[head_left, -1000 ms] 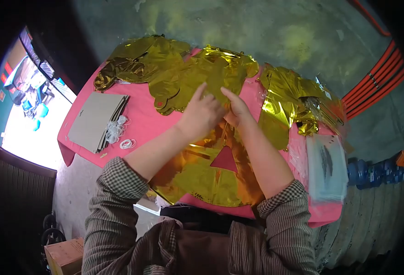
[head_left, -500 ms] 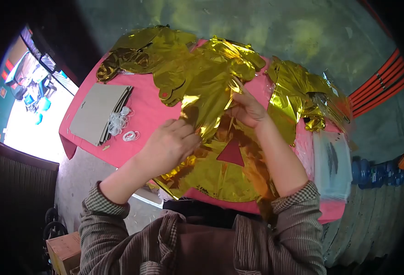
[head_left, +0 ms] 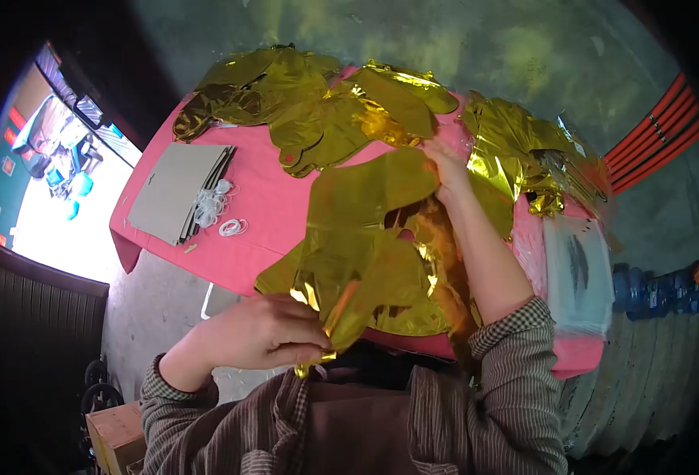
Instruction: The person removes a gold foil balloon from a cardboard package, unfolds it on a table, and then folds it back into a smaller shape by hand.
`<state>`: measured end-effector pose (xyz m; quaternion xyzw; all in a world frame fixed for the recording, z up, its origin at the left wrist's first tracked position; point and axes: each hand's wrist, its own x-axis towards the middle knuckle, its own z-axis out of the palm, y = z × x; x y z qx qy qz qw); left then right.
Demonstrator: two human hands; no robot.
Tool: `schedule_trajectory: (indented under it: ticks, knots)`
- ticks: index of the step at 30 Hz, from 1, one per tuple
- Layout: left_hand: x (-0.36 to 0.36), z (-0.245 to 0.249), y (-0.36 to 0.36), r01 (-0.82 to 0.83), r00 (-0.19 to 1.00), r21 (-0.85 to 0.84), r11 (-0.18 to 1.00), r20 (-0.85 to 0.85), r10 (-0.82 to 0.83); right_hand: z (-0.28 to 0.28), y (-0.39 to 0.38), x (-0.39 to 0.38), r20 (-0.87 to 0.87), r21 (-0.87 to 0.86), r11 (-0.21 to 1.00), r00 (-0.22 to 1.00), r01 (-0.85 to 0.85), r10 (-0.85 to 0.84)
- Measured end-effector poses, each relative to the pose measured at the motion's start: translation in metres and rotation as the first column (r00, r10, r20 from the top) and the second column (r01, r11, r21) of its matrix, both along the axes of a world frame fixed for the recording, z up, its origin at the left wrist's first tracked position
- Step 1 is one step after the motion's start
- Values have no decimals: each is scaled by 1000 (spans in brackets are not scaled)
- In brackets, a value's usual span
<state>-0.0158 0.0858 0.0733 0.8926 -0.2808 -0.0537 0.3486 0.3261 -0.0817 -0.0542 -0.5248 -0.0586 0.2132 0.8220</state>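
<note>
A gold foil balloon (head_left: 349,214), flat and shiny, stretches between my two hands over the near part of the table. Its lower end is pinched by my left hand (head_left: 266,332), near the table's front edge. My right hand (head_left: 447,165) is at its upper right corner, the fingers partly hidden and blurred there. More gold foil lies beneath it, and flat gold foil pieces (head_left: 318,119) cover the far side of the pink cloth (head_left: 246,182).
Grey cards (head_left: 177,190) lie stacked at the left, beside white string coils (head_left: 211,204). Further gold foil (head_left: 500,142) and clear plastic bags (head_left: 577,273) are on the right. Blue bottles (head_left: 658,291) stand beyond; a cardboard box (head_left: 117,435) is at lower left.
The gold foil balloon has been pulled toward me and spread out. My left hand has moved down nearer my body; my right hand has shifted slightly up and right.
</note>
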Motion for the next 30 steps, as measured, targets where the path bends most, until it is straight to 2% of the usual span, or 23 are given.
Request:
schedule_trajectory:
  ticks: [2,3,4,5,6,8,9,10,11,12,13,14,15,16,17,18,20,21,24,28,30]
  knots:
    - [0,1,1,18,946,-163,986,-318,-70,17,-6,-5,74,75,997,997,29,-35]
    - [7,-6,6,67,963,-161,985,-246,-106,17,-8,-1,106,35,998,993,49,-52]
    - [17,-6,11,61,963,-163,985,-248,-101,18,-11,2,154,-45,998,987,49,-41]
    - [30,-4,17,-62,942,-133,989,-336,14,16,-14,6,202,-122,991,979,53,-28]
    - [45,-2,22,-180,900,-91,979,-416,127,11,-14,10,245,-116,990,968,81,-50]
    - [75,-10,30,-343,904,89,935,-241,354,5,-17,12,248,-141,988,968,67,-30]
    - [91,-23,36,-339,905,85,937,-241,349,4,-19,9,246,-165,985,969,53,-11]
    - [108,-41,42,-303,952,161,939,16,305,4,-21,8,223,-183,983,975,24,18]
    - [119,-54,45,-287,938,242,927,268,220,10,-20,0,235,-229,973,972,37,18]
    - [122,-62,40,-283,939,240,929,267,217,15,-20,-6,242,-274,960,970,49,19]
    - [121,-71,32,-293,933,302,907,298,202,8,-22,-1,261,-348,938,961,4,92]
    - [120,-77,23,-304,927,363,881,328,185,12,-26,-5,256,-350,937,962,6,89]
    - [119,-81,16,-298,930,361,883,319,183,18,-32,-16,484,-573,815,838,85,253]
    - [117,-85,10,-299,936,356,886,289,200,21,-37,-25,614,-724,652,643,227,458]
    - [114,-87,4,-302,941,351,887,260,217,18,-42,-28,682,-705,635,546,316,486]
    - [110,-88,-3,-302,942,350,887,253,221,18,-47,-30,678,-709,634,549,309,489]
    - [102,-85,-16,-319,922,325,890,324,212,26,-63,-29,538,-782,597,678,179,501]
    - [97,-81,-19,-323,921,323,890,323,217,38,-73,-34,559,-786,576,653,223,511]
    - [79,-72,-24,-273,942,256,927,268,203,54,-104,-36,536,-829,467,676,307,506]
    - [57,-84,-3,-343,931,257,904,224,290,52,-138,-27,537,-814,502,706,291,462]
    - [49,-85,1,-384,916,259,886,226,330,53,-138,-24,598,-795,457,642,398,480]
